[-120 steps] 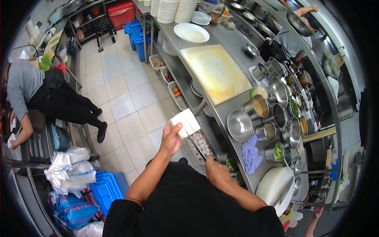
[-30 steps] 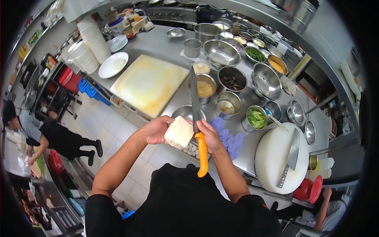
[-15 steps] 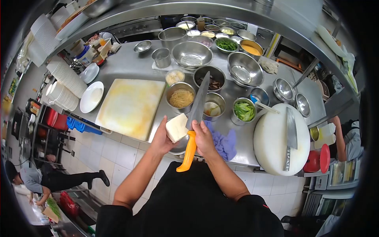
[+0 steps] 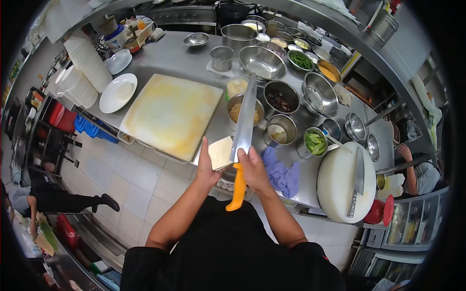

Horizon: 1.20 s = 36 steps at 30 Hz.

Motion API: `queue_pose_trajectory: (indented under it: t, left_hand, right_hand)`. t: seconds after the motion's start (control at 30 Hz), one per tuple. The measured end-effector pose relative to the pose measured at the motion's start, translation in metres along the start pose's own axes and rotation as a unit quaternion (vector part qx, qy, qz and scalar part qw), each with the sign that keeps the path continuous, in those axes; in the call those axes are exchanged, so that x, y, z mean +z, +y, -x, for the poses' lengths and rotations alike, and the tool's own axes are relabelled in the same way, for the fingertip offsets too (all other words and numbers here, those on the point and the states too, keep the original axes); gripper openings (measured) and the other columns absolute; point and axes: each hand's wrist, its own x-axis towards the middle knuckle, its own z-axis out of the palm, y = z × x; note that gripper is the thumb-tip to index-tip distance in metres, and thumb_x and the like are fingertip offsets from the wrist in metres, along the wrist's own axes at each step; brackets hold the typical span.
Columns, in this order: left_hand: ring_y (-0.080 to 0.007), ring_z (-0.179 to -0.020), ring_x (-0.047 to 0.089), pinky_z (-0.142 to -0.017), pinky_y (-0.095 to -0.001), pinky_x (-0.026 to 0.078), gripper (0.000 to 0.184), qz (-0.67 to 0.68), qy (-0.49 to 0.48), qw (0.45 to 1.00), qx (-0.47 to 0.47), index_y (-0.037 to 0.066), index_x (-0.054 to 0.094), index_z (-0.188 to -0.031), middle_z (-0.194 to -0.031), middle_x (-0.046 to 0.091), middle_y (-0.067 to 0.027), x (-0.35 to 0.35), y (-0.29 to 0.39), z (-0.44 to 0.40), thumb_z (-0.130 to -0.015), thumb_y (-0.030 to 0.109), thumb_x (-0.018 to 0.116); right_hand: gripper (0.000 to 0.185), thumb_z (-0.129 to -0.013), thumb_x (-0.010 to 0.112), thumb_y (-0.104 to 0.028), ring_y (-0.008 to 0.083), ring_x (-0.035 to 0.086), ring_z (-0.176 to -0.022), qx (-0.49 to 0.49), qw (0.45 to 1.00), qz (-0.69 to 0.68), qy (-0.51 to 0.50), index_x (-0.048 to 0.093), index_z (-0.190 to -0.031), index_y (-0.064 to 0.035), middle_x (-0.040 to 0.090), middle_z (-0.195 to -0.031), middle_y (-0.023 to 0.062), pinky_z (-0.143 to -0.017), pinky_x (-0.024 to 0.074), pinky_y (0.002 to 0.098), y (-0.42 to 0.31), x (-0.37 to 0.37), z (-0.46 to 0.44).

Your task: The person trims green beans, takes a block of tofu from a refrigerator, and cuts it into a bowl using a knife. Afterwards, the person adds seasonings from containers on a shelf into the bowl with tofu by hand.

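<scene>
Tilted since earlier, the knife (image 4: pixel 246 123) gripped by the right hand (image 4: pixel 254 172) points forward; just left of that hand, the left hand (image 4: pixel 206 169) grasps a white block (image 4: pixel 221 153).

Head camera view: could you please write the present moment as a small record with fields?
left hand: holds a white block
right hand: holds a knife where blade meets orange handle
blade and block: close together; contact cannot be told
rectangular board: on the counter, beyond the left hand
purple cloth: crumpled, right of the right hand
round board: a cleaver lies on it
</scene>
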Motion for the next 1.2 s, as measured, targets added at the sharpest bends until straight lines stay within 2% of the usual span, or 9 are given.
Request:
queue_pose_trajectory:
  t: [0.17, 0.27, 0.37, 0.43, 0.47, 0.53, 0.57, 0.77, 1.2]
  left_hand:
    - [-0.0273, -0.097, 0.065, -0.079, -0.0385, 0.054, 0.069, 0.047, -0.017, 0.999, 0.010, 0.006, 0.058, -0.120, -0.110, 0.066, -0.0124, -0.014, 0.008, 0.001, -0.094, 0.065, 0.033]
    - [-0.0288, -0.102, 0.064, -0.085, -0.0406, 0.053, 0.067, 0.030, -0.115, 0.992, 0.038, 0.004, 0.056, -0.122, -0.113, 0.065, -0.0145, -0.029, 0.007, -0.006, -0.093, 0.062, 0.039]
    - [-0.0288, -0.107, 0.062, -0.090, -0.0403, 0.052, 0.059, -0.018, -0.118, 0.991, 0.061, 0.001, 0.052, -0.126, -0.116, 0.063, -0.0161, -0.035, -0.001, -0.012, -0.093, 0.050, 0.050]
    - [-0.0285, -0.111, 0.060, -0.096, -0.0388, 0.049, 0.056, 0.001, -0.118, 0.989, 0.090, -0.002, 0.048, -0.129, -0.120, 0.061, -0.0174, -0.031, -0.007, -0.011, -0.090, 0.035, 0.060]
    - [-0.0285, -0.111, 0.060, -0.096, -0.0388, 0.049, 0.056, 0.001, -0.122, 0.989, 0.086, -0.002, 0.048, -0.129, -0.120, 0.061, -0.0174, -0.030, -0.008, -0.010, -0.090, 0.035, 0.060]
    - [-0.0194, -0.102, 0.062, -0.088, -0.0328, 0.051, 0.044, 0.039, -0.139, 0.986, 0.078, 0.002, 0.053, -0.123, -0.112, 0.063, -0.0084, -0.027, -0.010, -0.007, -0.086, 0.022, 0.067]
    - [-0.0194, -0.102, 0.062, -0.088, -0.0328, 0.051, 0.044, 0.040, -0.141, 0.986, 0.075, 0.002, 0.053, -0.123, -0.112, 0.063, -0.0084, -0.027, -0.012, -0.006, -0.086, 0.022, 0.067]
    - [-0.0203, -0.103, 0.062, -0.090, -0.0333, 0.051, 0.048, 0.023, -0.133, 0.988, 0.077, 0.000, 0.051, -0.124, -0.114, 0.062, -0.0103, -0.029, -0.015, 0.000, -0.082, 0.012, 0.071]
    - [-0.0214, -0.104, 0.062, -0.091, -0.0341, 0.050, 0.049, 0.017, -0.125, 0.988, 0.085, -0.001, 0.050, -0.124, -0.114, 0.061, -0.0110, -0.037, -0.013, 0.010, -0.081, 0.009, 0.071]
  right_hand:
    - [0.023, -0.101, 0.044, -0.022, 0.0081, 0.059, -0.075, 0.036, 0.985, 0.169, 0.016, 0.053, -0.115, -0.0055, 0.064, -0.092, 0.0006, -0.068, 0.0480, 0.0262, -0.090, -0.018, 0.037]
    - [0.020, -0.100, 0.046, -0.024, 0.0133, 0.059, -0.059, 0.124, 0.953, 0.275, 0.006, 0.051, -0.103, -0.0052, 0.064, -0.078, 0.0052, -0.055, 0.0470, 0.0309, -0.102, -0.031, 0.075]
    - [0.021, -0.099, 0.045, -0.024, 0.0285, 0.060, -0.053, 0.055, 0.883, 0.466, -0.023, 0.046, -0.096, -0.0033, 0.063, -0.071, 0.0156, -0.053, 0.0476, 0.0391, -0.091, -0.032, 0.112]
    - [0.020, -0.098, 0.046, -0.021, 0.0395, 0.060, -0.058, 0.078, 0.833, 0.548, -0.030, 0.044, -0.097, -0.0014, 0.061, -0.070, 0.0216, -0.055, 0.0469, 0.0465, -0.088, -0.025, 0.128]
    - [0.020, -0.097, 0.047, -0.021, 0.0432, 0.060, -0.060, 0.086, 0.814, 0.574, -0.030, 0.044, -0.097, -0.0007, 0.060, -0.069, 0.0237, -0.055, 0.0466, 0.0489, -0.088, -0.022, 0.134]
    - [0.017, -0.096, 0.047, -0.017, 0.0473, 0.058, -0.066, 0.082, 0.804, 0.588, -0.033, 0.044, -0.097, -0.0001, 0.060, -0.073, 0.0265, -0.057, 0.0457, 0.0532, -0.085, -0.018, 0.142]
    - [0.016, -0.096, 0.047, -0.016, 0.0487, 0.058, -0.068, 0.082, 0.800, 0.593, -0.034, 0.044, -0.097, 0.0002, 0.060, -0.075, 0.0275, -0.058, 0.0454, 0.0546, -0.082, -0.017, 0.146]
    - [0.016, -0.092, 0.048, -0.011, 0.0464, 0.060, -0.062, 0.079, 0.759, 0.644, -0.049, 0.046, -0.103, -0.0005, 0.059, -0.075, 0.0261, -0.057, 0.0484, 0.0549, -0.075, -0.014, 0.153]
    - [0.013, -0.089, 0.050, -0.008, 0.0449, 0.059, -0.058, 0.045, 0.759, 0.646, -0.063, 0.046, -0.100, -0.0008, 0.059, -0.073, 0.0241, -0.054, 0.0488, 0.0533, -0.070, -0.009, 0.152]
